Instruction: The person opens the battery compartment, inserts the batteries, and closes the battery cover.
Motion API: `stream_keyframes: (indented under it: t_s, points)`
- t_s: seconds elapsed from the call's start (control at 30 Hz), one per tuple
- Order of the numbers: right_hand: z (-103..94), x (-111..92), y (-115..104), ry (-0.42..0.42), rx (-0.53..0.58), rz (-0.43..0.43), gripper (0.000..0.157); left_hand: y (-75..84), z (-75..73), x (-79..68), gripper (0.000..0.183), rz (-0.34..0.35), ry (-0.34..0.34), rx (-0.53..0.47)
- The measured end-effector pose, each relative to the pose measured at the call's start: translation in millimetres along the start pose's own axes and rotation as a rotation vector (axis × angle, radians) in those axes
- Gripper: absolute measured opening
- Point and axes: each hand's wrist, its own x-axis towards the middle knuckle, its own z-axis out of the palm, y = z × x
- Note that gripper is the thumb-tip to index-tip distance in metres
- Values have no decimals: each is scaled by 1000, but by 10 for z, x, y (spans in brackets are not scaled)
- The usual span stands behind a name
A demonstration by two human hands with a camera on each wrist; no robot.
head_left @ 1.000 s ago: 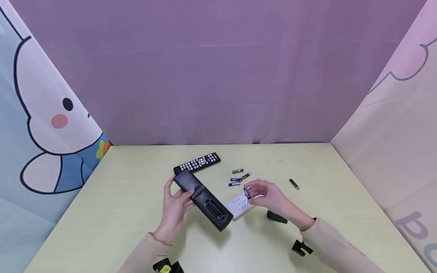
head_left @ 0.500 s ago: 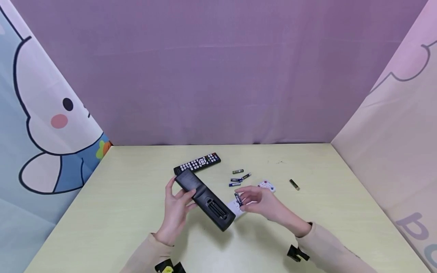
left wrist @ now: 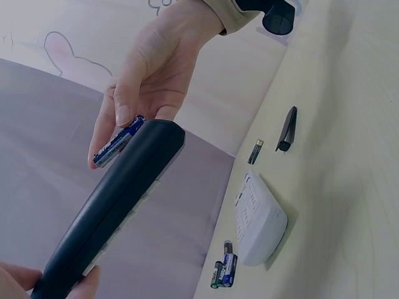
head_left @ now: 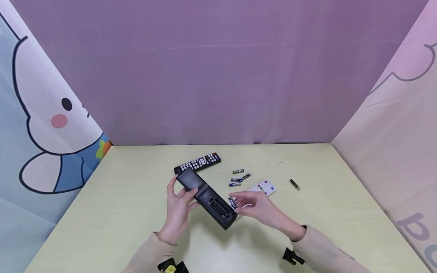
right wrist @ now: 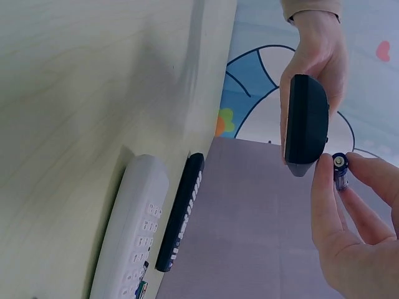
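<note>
My left hand (head_left: 177, 212) grips a black remote control (head_left: 205, 197) by its far end, above the table, back side up. The remote's battery compartment (head_left: 219, 207) is uncovered, and no battery shows in it. Close by its near end, my right hand (head_left: 256, 206) pinches a blue and silver battery (head_left: 232, 202) between thumb and fingers. In the left wrist view that battery (left wrist: 118, 142) is beside the remote's end; whether they touch I cannot tell. A white remote (head_left: 264, 187) lies on the table beneath, partly hidden by the right hand.
Another black remote (head_left: 198, 163) lies buttons up at the back. Several loose batteries (head_left: 235, 180) lie right of it, and a single battery (head_left: 294, 184) sits farther right. A black battery cover (left wrist: 287, 129) rests on the table in the left wrist view.
My right hand has moved left with the battery, up to the held remote's near end, uncovering more of the white remote's far end. The left hand and its remote have shifted slightly right.
</note>
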Motion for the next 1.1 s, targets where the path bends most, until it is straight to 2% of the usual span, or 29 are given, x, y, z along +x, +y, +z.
stream_keyframes:
  t_s: [0.33,0.57,0.7,0.93,1.1]
  points:
    - [53,7,-28,58,-84,3,35,-13,24,11,76,1,4,7]
    - [133,-2,-51,127,-146,-61,23,-14,38,8,77,2,-5,5]
    - [184,-12,-69,161,-253,-116,17,-11,44,1,77,3,-2,7]
    - [258,-32,-73,237,-460,-299,15,-11,53,-5,76,11,5,-1]
    - [322,-17,-20,327,-618,-536,16,-16,59,-14,75,15,10,-9]
